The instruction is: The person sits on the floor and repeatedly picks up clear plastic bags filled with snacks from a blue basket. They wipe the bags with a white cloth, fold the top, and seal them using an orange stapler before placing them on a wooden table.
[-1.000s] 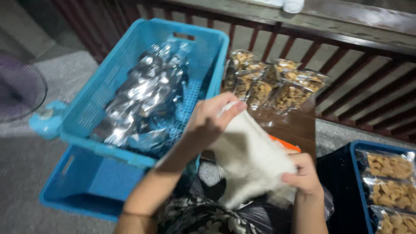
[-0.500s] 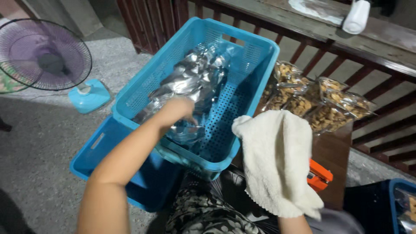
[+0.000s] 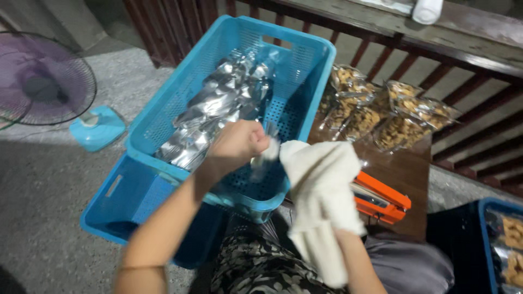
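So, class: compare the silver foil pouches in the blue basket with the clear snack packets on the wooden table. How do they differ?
The silver foil pouches are opaque and shiny, hiding any contents; the clear snack packets show brown snacks inside. The pouches lie heaped in the blue basket; the packets are spread on the wooden table. The left hand holds one pouch; no hand touches the packets. Both are small flat bags.

Grey concrete floor (image 3: 49, 218), dark red wooden railing (image 3: 463, 76), 1 standing fan (image 3: 43, 87) with blue base, brown table (image 3: 403, 174)
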